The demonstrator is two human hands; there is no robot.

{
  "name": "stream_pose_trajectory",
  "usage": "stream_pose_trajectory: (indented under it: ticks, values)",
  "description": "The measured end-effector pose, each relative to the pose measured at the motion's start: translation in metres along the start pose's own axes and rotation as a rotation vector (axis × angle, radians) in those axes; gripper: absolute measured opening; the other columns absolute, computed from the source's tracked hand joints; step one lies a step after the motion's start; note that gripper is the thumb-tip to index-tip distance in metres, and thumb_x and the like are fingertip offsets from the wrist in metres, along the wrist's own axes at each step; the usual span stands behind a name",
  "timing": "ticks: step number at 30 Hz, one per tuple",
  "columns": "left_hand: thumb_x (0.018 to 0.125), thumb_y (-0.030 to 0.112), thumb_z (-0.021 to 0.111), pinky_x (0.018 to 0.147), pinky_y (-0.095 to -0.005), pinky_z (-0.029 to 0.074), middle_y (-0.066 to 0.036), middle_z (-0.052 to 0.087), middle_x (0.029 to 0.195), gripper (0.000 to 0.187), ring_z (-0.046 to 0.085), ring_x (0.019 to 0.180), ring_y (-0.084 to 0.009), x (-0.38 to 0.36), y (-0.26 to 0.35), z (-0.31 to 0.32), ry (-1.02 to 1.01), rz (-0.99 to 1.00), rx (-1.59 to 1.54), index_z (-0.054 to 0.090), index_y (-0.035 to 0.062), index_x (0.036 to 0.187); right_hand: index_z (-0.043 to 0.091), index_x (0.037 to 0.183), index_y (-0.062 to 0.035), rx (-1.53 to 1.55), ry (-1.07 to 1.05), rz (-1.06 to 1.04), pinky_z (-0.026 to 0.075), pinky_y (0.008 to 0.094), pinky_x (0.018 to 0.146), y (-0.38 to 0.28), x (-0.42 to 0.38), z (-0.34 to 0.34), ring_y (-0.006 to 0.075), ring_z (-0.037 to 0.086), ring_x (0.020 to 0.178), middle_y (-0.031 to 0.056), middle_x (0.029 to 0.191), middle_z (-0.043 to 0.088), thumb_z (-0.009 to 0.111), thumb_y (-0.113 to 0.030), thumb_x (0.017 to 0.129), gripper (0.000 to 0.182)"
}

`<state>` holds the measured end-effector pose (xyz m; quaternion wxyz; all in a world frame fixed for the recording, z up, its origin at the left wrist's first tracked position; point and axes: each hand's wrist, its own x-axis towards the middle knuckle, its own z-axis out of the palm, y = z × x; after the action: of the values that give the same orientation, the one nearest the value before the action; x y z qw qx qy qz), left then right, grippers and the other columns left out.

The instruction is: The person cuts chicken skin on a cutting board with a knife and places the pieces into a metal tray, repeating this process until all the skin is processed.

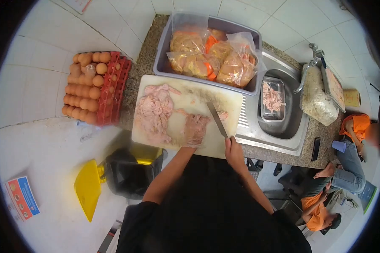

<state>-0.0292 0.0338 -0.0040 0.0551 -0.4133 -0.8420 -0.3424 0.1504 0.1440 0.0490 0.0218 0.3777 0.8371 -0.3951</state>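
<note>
On the white cutting board, a large pile of pale pink raw meat that looks like chicken skin covers the left side. My left hand, in a clear plastic glove, presses with curled fingers on a strip of this skin mid-board. The strip runs from the pile towards the hand. My right hand grips the handle of a kitchen knife at the board's lower right. Its blade points up and left, just right of my left hand. A small cut piece lies beside the blade, partly hidden by it.
Behind the board stands a grey tub of bagged marinated meat. A metal tray of cut pieces sits in the sink. Stacked eggs are at left, a black bin below. Two people in orange sit at right.
</note>
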Motion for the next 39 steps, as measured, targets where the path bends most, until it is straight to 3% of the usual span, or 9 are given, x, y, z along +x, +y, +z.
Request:
stream_pose_trajectory:
  ticks: [4,6,7,11,13,15,21,28,39]
  values:
    - [0.086,0.01,0.071,0.086,-0.0465,0.048,-0.008,0.064,0.095,0.01,0.06,0.091,-0.0323,-0.005,-0.002,0.001,0.009,-0.086,-0.127,0.07,0.009,0.096,0.06,0.102,0.0033,0.117,0.032,-0.125,0.047,0.0612,0.066,-0.028,0.058,0.01,0.0561,0.063,0.082,0.0364,0.083,0.064,0.048,-0.031,0.108,0.037]
    - [0.086,0.01,0.07,0.085,-0.0463,0.048,-0.01,0.065,0.096,0.01,0.06,0.092,-0.0339,-0.006,0.001,-0.021,0.191,-0.101,-0.161,0.071,0.0087,0.096,0.06,0.101,0.0035,0.199,0.033,-0.128,0.047,0.0606,0.067,-0.03,0.063,0.006,0.0561,0.063,0.083,0.0366,0.084,0.064,0.047,-0.033,0.108,0.039]
    - [0.086,0.01,0.07,0.085,-0.0462,0.048,-0.01,0.065,0.097,0.01,0.061,0.092,-0.0347,-0.004,0.0,-0.031,0.29,-0.11,-0.181,0.071,0.0086,0.096,0.059,0.102,0.0032,0.148,0.028,-0.104,0.047,0.0602,0.068,-0.03,0.049,-0.005,0.0565,0.062,0.083,0.0363,0.084,0.064,0.045,-0.034,0.108,0.041]
    - [0.084,0.011,0.073,0.085,-0.045,0.046,-0.01,0.069,0.095,0.01,0.061,0.095,-0.0321,-0.043,-0.019,-0.047,0.292,-0.21,-0.052,0.074,0.0114,0.093,0.058,0.104,0.002,0.099,-0.045,-0.098,0.047,0.0613,0.069,-0.028,-0.014,-0.012,0.0571,0.062,0.082,0.0356,0.084,0.064,0.044,-0.035,0.108,0.039]
    - [0.081,0.014,0.077,0.082,-0.0443,0.047,-0.006,0.067,0.095,0.012,0.06,0.092,-0.0304,-0.034,-0.017,-0.052,0.241,-0.097,-0.025,0.074,0.012,0.092,0.056,0.105,0.001,0.069,-0.095,-0.174,0.047,0.0618,0.069,-0.027,-0.021,0.008,0.0572,0.062,0.081,0.0348,0.083,0.065,0.045,-0.035,0.108,0.038]
    - [0.075,0.018,0.082,0.077,-0.042,0.045,0.0,0.066,0.091,0.013,0.059,0.088,-0.0269,-0.034,-0.015,-0.051,0.201,-0.04,0.092,0.075,0.0145,0.086,0.055,0.105,-0.0002,-0.059,-0.047,-0.11,0.048,0.0627,0.068,-0.024,-0.01,0.018,0.057,0.062,0.08,0.0345,0.081,0.065,0.045,-0.035,0.108,0.036]
    - [0.076,0.016,0.08,0.077,-0.042,0.044,-0.001,0.066,0.087,0.01,0.059,0.087,-0.0267,-0.04,-0.024,-0.041,0.225,-0.083,0.009,0.075,0.0137,0.083,0.054,0.102,-0.0015,-0.046,0.081,-0.048,0.047,0.0644,0.065,-0.046,0.012,0.005,0.0568,0.063,0.077,0.0349,0.08,0.065,0.046,-0.034,0.108,0.034]
    - [0.081,0.013,0.076,0.078,-0.0402,0.05,-0.001,0.068,0.094,0.012,0.06,0.089,-0.0268,-0.042,-0.021,-0.053,0.188,-0.101,-0.094,0.076,0.0122,0.093,0.051,0.104,0.0005,0.099,-0.18,-0.073,0.044,0.0638,0.073,-0.041,-0.023,0.043,0.0582,0.061,0.086,0.0362,0.085,0.064,0.042,-0.03,0.109,0.033]
    - [0.078,0.013,0.066,0.083,-0.0366,0.051,0.005,0.068,0.105,0.029,0.057,0.095,-0.0252,-0.039,-0.031,-0.057,-0.036,-0.009,0.023,0.073,0.0151,0.105,0.052,0.104,0.0016,0.012,-0.049,-0.098,0.046,0.0652,0.065,-0.086,0.04,0.072,0.0579,0.061,0.075,0.0362,0.074,0.062,0.047,-0.029,0.107,0.031]
